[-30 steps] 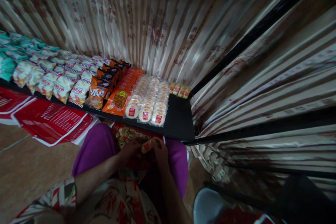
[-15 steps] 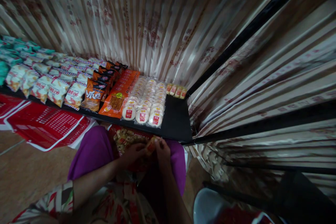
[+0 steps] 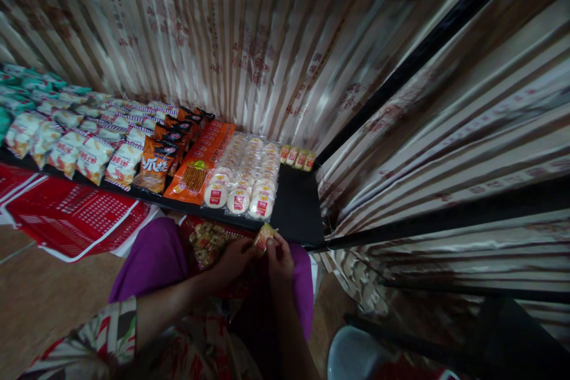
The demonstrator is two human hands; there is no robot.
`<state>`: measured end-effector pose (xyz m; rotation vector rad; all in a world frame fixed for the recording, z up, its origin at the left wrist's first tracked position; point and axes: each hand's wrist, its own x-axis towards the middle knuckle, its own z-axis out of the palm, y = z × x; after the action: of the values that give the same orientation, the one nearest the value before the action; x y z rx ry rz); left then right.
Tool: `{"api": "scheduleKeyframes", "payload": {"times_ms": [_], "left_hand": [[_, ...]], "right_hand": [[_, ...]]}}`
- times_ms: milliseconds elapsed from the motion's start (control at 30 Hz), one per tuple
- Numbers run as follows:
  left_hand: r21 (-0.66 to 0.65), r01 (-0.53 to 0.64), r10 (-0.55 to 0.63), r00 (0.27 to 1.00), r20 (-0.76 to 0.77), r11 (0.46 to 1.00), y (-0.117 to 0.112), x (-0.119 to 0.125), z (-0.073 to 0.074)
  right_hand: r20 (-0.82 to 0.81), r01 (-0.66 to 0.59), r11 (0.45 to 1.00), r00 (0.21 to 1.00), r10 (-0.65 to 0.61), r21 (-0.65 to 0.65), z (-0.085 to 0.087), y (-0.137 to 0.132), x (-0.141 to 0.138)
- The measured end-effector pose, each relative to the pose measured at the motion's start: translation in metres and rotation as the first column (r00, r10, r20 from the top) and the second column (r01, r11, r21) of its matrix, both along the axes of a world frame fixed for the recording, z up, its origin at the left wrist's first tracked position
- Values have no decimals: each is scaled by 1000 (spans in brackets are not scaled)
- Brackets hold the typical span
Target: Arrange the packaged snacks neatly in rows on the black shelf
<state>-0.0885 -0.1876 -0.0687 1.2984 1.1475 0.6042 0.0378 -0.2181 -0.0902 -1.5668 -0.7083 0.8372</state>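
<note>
Both my hands are raised over my lap, just in front of the black shelf (image 3: 298, 208). My left hand (image 3: 232, 260) and my right hand (image 3: 280, 258) pinch the same small yellow-and-red snack packet (image 3: 263, 236) between their fingertips. Under the hands, a red bag (image 3: 207, 241) full of similar small packets rests on my purple-clad knees. On the shelf just beyond lie rows of round white cakes in clear wrap (image 3: 247, 175) and a short row of small yellow packets (image 3: 296, 158) at the back.
Orange snack bags (image 3: 196, 157), dark orange bags (image 3: 155, 169) and white-and-red bags (image 3: 89, 154) fill the shelf leftwards. Striped curtains hang behind and to the right. Red printed sheets (image 3: 75, 219) lie on the floor at left. A pale stool (image 3: 356, 353) stands lower right.
My two hands have lifted the small packet upward and forward, from low over the bag to near the shelf's front edge. The view has shifted a little.
</note>
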Motion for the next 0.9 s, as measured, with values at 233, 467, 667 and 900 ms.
{"api": "scheduleKeyframes", "payload": {"times_ms": [233,467,667,900], "left_hand": [[54,-88,81,988,129,995,8,23,-6],[115,-58,59,998,-6,992,12,39,-10],[171,0,20,993,-120,985,18,49,-4],[142,53,-13,963,-271,989,25,56,13]], "right_hand": [[113,59,998,992,-62,36,-4,-3,13],[113,53,998,992,-51,-14,-10,-1,29],[181,62,998,982,-63,12,-1,0,32],[279,47,999,960,-40,-20,4,4,37]]}}
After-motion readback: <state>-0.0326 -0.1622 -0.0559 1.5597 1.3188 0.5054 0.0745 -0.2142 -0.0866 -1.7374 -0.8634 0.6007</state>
